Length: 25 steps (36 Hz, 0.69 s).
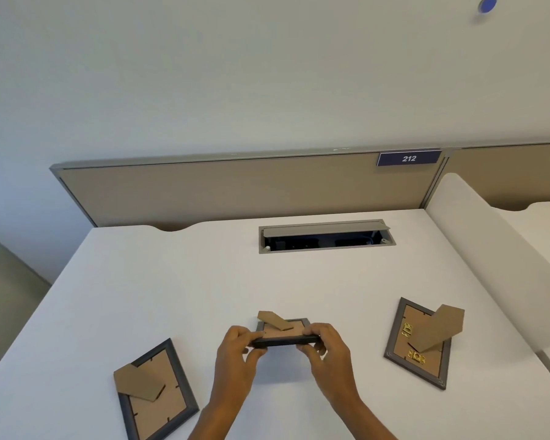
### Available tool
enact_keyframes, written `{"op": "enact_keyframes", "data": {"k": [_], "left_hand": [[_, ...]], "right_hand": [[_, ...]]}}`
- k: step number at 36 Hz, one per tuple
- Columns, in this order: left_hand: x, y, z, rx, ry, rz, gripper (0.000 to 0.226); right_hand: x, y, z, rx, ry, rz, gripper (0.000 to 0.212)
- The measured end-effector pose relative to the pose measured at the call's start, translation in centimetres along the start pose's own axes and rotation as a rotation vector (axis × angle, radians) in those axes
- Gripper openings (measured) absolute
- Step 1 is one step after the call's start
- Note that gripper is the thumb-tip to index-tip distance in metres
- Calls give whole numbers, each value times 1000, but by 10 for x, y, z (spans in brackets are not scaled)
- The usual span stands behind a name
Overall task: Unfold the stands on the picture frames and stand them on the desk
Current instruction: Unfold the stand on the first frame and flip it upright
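Note:
A small dark picture frame [283, 335] hangs just above the white desk [178, 281], back side up, its brown stand swung out at the top left. My left hand [238, 350] grips its left end and my right hand [326, 347] grips its right end. Another grey frame [154, 392] lies face down at the front left with its cardboard stand slightly raised. A third grey frame [418, 344] lies face down on the right, with its stand lifted up and gold hangers showing.
An open cable hatch [326, 236] is set into the desk at the back. A beige partition [235, 188] with a "212" label [408, 158] runs behind it. A white divider [489, 249] borders the desk's right side.

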<state>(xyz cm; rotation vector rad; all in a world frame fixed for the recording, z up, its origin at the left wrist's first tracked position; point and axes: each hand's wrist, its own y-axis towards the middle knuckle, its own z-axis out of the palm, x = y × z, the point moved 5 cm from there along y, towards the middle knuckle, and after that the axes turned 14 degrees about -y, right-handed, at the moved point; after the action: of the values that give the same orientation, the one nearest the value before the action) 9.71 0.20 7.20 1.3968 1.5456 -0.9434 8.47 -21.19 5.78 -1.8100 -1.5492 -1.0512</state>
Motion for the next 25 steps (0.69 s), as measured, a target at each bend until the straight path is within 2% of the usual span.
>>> {"op": "enact_keyframes", "data": {"k": [5,10,14,17,18,21,25], "left_hand": [[-17,1,-7,26,-80,108,23],[-31,-1,-5,63,-294,-46,13],[-39,-7,-1,69,-390,-153,9],[-42,-12,3,67,-428,-230,11],[-43,-13,4,64,-436,-256,11],[-45,-14,7,52,-454,-314,11],[-46,-15,9,36,-478,-371,18]], "right_hand": [[8,4,-18,-12,26,-30,35],[16,6,-29,-2,57,-27,30],[14,8,-37,-3,161,100,23],[14,7,-42,65,308,249,11],[14,6,-44,93,338,300,12],[11,2,-50,172,321,362,46],[5,-12,-54,271,254,420,61]]}}
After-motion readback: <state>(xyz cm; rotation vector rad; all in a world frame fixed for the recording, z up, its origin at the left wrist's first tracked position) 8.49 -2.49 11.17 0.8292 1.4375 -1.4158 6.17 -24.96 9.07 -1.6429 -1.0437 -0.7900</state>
